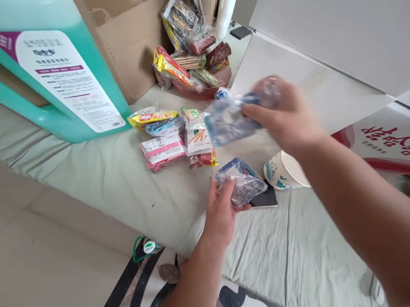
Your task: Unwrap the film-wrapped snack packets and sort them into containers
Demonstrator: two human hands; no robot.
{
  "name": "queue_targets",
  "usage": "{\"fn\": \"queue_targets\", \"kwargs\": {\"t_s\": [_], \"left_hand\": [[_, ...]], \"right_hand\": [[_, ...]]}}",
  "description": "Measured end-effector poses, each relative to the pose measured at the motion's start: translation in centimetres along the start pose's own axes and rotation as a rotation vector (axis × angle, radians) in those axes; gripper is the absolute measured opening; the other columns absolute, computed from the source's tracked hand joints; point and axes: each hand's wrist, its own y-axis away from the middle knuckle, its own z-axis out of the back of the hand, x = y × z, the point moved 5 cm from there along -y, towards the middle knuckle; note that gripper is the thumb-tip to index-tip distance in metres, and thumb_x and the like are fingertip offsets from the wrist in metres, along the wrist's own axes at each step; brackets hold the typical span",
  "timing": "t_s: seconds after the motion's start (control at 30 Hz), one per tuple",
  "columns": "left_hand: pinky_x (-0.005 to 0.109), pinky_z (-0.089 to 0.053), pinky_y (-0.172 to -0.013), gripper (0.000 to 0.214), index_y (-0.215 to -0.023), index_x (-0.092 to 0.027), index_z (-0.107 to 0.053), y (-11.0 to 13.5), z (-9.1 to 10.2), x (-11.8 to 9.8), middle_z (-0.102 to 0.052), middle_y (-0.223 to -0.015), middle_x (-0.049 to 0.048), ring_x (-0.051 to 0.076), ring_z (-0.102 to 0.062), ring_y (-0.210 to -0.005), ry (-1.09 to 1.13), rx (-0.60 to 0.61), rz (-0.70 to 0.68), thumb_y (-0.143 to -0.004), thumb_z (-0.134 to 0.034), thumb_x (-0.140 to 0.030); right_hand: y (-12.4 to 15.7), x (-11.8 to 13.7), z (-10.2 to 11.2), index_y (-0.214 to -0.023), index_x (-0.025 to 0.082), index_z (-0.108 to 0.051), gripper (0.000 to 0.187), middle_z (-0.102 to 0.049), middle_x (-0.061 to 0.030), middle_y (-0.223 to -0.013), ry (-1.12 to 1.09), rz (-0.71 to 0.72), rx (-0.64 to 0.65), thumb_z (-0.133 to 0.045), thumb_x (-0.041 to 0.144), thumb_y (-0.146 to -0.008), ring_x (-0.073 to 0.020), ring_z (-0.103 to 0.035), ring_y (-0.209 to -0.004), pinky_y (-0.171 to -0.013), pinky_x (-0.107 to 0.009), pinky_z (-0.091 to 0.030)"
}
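My left hand (222, 215) is closed on a clear plastic packet (241, 182) with blue edges, thumb on top; its contents cannot be made out. Higher up, my right hand (282, 111) grips a second clear and blue packet (229, 118), smeared by motion. Just left of that one lies a pile of wrapped snacks: a yellow and red packet (153, 119), a pink and white packet (162, 151) and a white packet (198, 139). Partly under the left packet is a flat dark phone-like object (265, 197). A paper cup (285, 171) stands beside it.
A large jug of green liquid (57, 80) stands at the left before a cardboard box (106, 10). Behind the pile, a reddish-brown bowl (194, 92) overflows with wrapped snacks. White panels (315, 83) and a red and white carton (396, 136) stand right. Pale cloth (166, 204) covers the surface.
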Motion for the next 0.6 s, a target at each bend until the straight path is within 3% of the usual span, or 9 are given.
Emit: {"fn": "queue_targets", "kwargs": {"t_s": [0.1, 0.17, 0.23, 0.3, 0.37, 0.47, 0.6], "left_hand": [[0.017, -0.051, -0.053, 0.058, -0.114, -0.027, -0.061, -0.1, 0.3, 0.0, -0.074, -0.098, -0.0022, 0.012, -0.071, -0.076, 0.023, -0.011, 0.020, -0.070, -0.089, -0.052], [0.017, -0.052, -0.054, 0.058, -0.115, -0.027, -0.061, -0.2, 0.5, -0.2, -0.075, -0.099, -0.0022, 0.012, -0.071, -0.077, 0.030, -0.020, 0.032, -0.071, -0.089, -0.053], [0.017, -0.052, -0.055, 0.059, -0.115, -0.027, -0.061, -0.2, 0.6, -0.5, -0.075, -0.100, -0.0019, 0.011, -0.071, -0.078, 0.041, -0.030, 0.025, -0.071, -0.089, -0.053], [0.016, -0.052, -0.054, 0.059, -0.116, -0.027, -0.061, -0.4, 0.5, -0.9, -0.075, -0.102, -0.0016, 0.012, -0.072, -0.081, 0.060, -0.037, 0.006, -0.071, -0.089, -0.053], [0.015, -0.052, -0.053, 0.059, -0.116, -0.028, -0.062, -0.5, 0.4, -1.2, -0.075, -0.102, -0.0014, 0.013, -0.072, -0.084, 0.075, -0.038, -0.003, -0.070, -0.089, -0.053], [0.016, -0.051, -0.051, 0.062, -0.117, -0.028, -0.061, -0.9, 0.5, -1.3, -0.075, -0.102, -0.0009, 0.014, -0.072, -0.083, 0.085, -0.033, 0.011, -0.068, -0.090, -0.054], [0.014, -0.049, -0.049, 0.068, -0.123, -0.029, -0.060, -1.2, 0.9, -1.4, -0.075, -0.103, -0.0001, 0.012, -0.071, -0.077, 0.077, -0.021, 0.025, -0.067, -0.089, -0.054]], "right_hand": [[-6.6, 0.5, -7.0, -0.118, 0.020, -0.061, 0.023, -0.070, -0.0051, -0.097, -0.060, 0.071, 0.112, -0.059, 0.036, -0.101, -0.0177, -0.068, -0.087, -0.075, -0.033, -0.060], [-9.9, 0.0, -9.8, -0.111, 0.019, -0.063, 0.028, -0.071, -0.0068, -0.097, -0.040, 0.010, 0.128, -0.041, 0.035, -0.108, -0.0187, -0.068, -0.089, -0.082, -0.036, -0.062], [-12.0, -0.3, -11.1, -0.106, 0.018, -0.064, 0.023, -0.073, -0.0099, -0.108, 0.113, 0.047, 0.125, -0.043, 0.027, -0.105, -0.0232, -0.068, -0.103, -0.097, -0.044, -0.059], [-13.1, -0.8, -12.2, -0.108, 0.017, -0.065, 0.017, -0.073, -0.0126, -0.115, 0.328, 0.121, 0.159, -0.057, 0.022, -0.095, -0.0293, -0.066, -0.114, -0.108, -0.051, -0.053], [-13.7, -1.6, -13.4, -0.112, 0.017, -0.066, 0.025, -0.074, -0.0143, -0.111, 0.507, 0.113, 0.235, -0.066, 0.022, -0.087, -0.0334, -0.067, -0.110, -0.104, -0.056, -0.053], [-14.3, -2.7, -14.8, -0.104, 0.018, -0.068, 0.017, -0.073, -0.0150, -0.100, 0.636, 0.027, 0.288, -0.066, 0.024, -0.089, -0.0323, -0.069, -0.098, -0.092, -0.052, -0.056], [-14.7, -2.1, -14.9, -0.099, 0.020, -0.067, 0.010, -0.073, -0.0126, -0.098, 0.669, 0.116, 0.274, -0.058, 0.023, -0.095, -0.0289, -0.069, -0.096, -0.090, -0.044, -0.054]]}}
